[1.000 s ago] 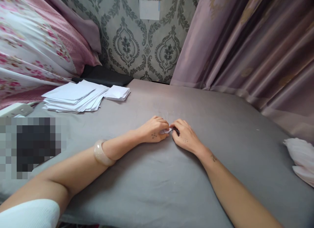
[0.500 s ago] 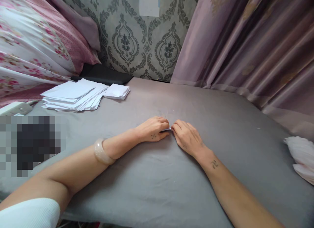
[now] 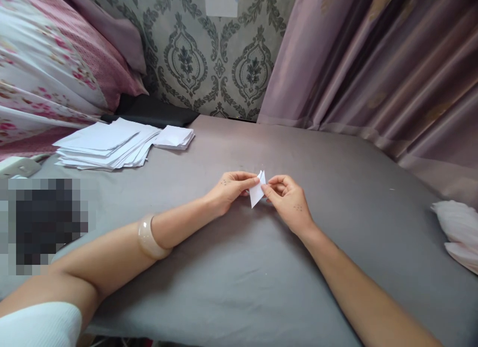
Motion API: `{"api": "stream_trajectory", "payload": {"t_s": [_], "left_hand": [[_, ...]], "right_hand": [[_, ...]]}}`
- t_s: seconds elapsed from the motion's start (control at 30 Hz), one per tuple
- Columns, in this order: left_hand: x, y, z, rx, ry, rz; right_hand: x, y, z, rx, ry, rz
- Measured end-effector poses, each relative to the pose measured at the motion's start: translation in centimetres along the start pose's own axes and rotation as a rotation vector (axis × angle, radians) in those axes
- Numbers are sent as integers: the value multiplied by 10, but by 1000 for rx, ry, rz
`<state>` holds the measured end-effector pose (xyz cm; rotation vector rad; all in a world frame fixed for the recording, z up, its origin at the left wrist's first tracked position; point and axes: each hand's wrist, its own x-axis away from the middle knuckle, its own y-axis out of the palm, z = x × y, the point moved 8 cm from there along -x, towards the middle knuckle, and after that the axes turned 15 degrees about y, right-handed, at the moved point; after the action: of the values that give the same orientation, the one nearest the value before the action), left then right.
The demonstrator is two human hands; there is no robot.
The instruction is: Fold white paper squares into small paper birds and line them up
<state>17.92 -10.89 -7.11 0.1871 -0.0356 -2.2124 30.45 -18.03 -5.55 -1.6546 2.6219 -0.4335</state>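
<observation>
A small folded piece of white paper (image 3: 257,192) is held up between my two hands, its lower end narrowing to a point and its top edge split into two tips. My left hand (image 3: 235,187) pinches its left side, thumb in front. On the right side, my right hand (image 3: 286,195) grips the paper between thumb and fingers. Both hands are just above the grey cloth-covered surface (image 3: 209,267). The fingers behind the paper are partly hidden.
At the back left lies a stack of white sheets (image 3: 100,143), with a smaller paper stack (image 3: 175,137) beside it. Behind them is a black flat item (image 3: 157,110). A white power strip (image 3: 18,165) is at far left. Crumpled white fabric (image 3: 455,227) lies at the right edge.
The folded paper, mostly hidden under my fingers before, is now turned up and in plain view. Both hands have rotated so the thumbs face me. The camera view has shifted slightly.
</observation>
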Motion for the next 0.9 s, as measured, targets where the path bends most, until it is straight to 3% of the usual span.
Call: {"api": "stream_trajectory", "payload": {"t_s": [0.1,0.27,0.43,0.7,0.9], "left_hand": [[-1,-6,-2,-190,45,-15],[-2,-1,4,-495,221,-180],[0,2,14,-813,388,-214],[0,11,17,-857,378,-445],[-5,5,16,-814,330,-475]], "right_hand": [[-2,1,7,141,9,3],[1,6,4,465,-71,39],[4,12,-2,654,-163,75],[8,8,-2,746,-189,-116],[4,6,-2,684,-183,-93]]}}
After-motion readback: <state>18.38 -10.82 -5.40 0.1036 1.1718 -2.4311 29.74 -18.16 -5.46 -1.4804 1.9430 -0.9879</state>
